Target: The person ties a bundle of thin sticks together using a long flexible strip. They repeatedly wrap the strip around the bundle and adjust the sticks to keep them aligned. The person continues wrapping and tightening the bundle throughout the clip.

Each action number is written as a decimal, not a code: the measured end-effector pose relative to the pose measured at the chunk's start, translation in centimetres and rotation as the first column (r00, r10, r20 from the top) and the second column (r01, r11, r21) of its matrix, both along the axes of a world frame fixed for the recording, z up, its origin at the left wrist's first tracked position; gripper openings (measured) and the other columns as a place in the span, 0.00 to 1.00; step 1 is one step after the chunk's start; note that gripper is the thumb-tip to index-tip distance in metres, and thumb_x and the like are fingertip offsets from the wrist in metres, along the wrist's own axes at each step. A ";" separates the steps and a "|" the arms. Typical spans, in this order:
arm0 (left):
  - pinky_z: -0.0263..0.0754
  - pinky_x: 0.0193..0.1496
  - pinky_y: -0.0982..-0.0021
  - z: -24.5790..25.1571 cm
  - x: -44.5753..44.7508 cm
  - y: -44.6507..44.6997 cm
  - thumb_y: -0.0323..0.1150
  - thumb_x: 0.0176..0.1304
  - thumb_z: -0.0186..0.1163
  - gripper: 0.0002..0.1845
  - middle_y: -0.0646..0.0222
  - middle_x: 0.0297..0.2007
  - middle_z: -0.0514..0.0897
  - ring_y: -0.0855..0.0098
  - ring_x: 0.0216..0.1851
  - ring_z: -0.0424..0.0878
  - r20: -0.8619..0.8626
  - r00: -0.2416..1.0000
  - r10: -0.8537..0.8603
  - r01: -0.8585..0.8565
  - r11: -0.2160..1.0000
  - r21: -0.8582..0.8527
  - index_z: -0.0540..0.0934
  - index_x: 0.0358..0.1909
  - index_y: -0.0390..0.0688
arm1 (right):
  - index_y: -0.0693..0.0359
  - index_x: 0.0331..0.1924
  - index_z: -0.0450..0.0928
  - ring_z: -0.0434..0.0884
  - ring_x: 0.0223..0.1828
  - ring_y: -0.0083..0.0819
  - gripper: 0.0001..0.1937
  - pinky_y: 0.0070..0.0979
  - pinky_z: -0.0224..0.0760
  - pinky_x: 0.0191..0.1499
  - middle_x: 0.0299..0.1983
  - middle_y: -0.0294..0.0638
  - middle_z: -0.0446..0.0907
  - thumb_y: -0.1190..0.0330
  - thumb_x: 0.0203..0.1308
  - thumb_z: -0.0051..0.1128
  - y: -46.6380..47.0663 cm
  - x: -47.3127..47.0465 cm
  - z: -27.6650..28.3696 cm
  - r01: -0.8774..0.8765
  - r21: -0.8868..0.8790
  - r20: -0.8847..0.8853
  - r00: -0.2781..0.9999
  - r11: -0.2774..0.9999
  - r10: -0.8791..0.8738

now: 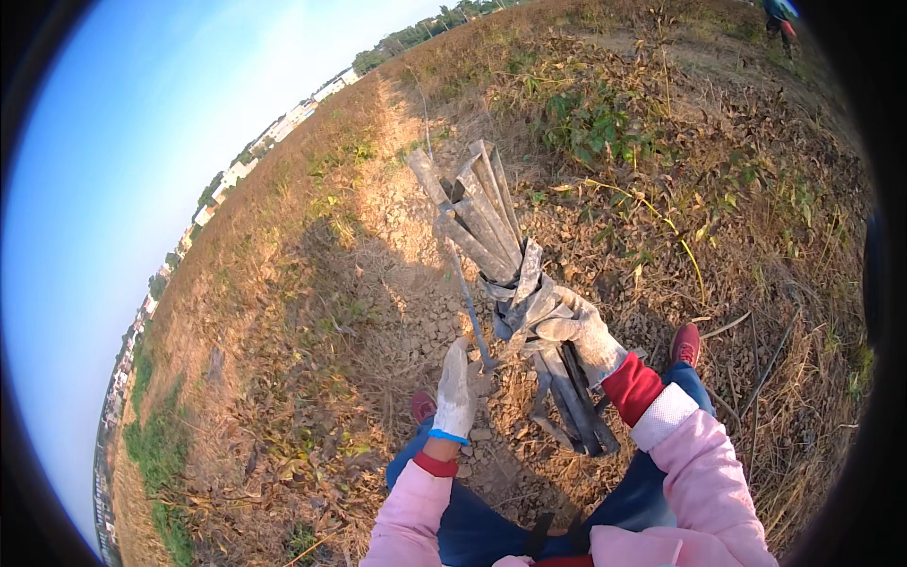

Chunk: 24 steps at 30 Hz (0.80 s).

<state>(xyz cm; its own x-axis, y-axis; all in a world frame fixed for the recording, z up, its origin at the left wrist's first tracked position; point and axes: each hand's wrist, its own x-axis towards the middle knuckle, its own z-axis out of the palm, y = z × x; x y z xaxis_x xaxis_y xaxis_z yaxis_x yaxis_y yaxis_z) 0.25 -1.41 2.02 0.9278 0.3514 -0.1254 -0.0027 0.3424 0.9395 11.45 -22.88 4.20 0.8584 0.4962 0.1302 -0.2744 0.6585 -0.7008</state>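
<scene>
My right hand, in a soiled white knit glove, is closed on the wrapped middle of a bundle of flat grey strips, perhaps drip tape. Folded loops fan out above the wrapping, and more dark lengths hang below it towards my legs. My left hand, in a similar glove with a blue cuff edge, is just left of the bundle, fingers pointing up. A thin grey strip end dangles beside its fingertips; whether the fingers touch it I cannot tell.
Dry, cracked soil runs ahead as a path between withered plants. Green leafy plants grow at the upper right, with a bent yellow stem nearer. Another person stands far off at the top right. My red shoes are on the ground.
</scene>
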 end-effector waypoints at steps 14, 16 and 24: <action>0.75 0.36 0.77 -2.1 4.8 2.7 0.26 0.61 0.68 0.12 0.72 0.34 0.84 0.81 0.33 0.79 -0.067 0.908 -0.413 0.411 0.850 0.329 0.82 0.45 0.35 | 0.66 0.59 0.75 0.85 0.46 0.29 0.24 0.26 0.80 0.50 0.48 0.41 0.84 0.76 0.58 0.67 -0.4 1.3 -4.5 0.013 -0.001 -0.253 0.967 1.000 -0.012; 0.76 0.42 0.75 -2.4 5.0 4.7 0.26 0.61 0.64 0.10 0.68 0.35 0.85 0.76 0.39 0.83 -0.159 0.915 -0.370 0.398 0.777 0.488 0.83 0.43 0.34 | 0.66 0.61 0.74 0.85 0.47 0.29 0.26 0.26 0.80 0.52 0.49 0.41 0.84 0.77 0.56 0.68 -0.3 1.0 -5.6 0.032 -0.021 -0.181 0.983 0.999 -0.035; 0.78 0.55 0.66 -3.5 5.8 7.0 0.30 0.66 0.59 0.12 0.60 0.44 0.86 0.67 0.48 0.85 -0.152 0.878 -0.454 0.478 0.849 0.224 0.81 0.48 0.34 | 0.65 0.62 0.73 0.80 0.55 0.26 0.32 0.26 0.73 0.60 0.55 0.39 0.81 0.65 0.53 0.72 0.0 1.1 -6.4 -0.073 -0.244 -0.180 0.983 0.967 0.029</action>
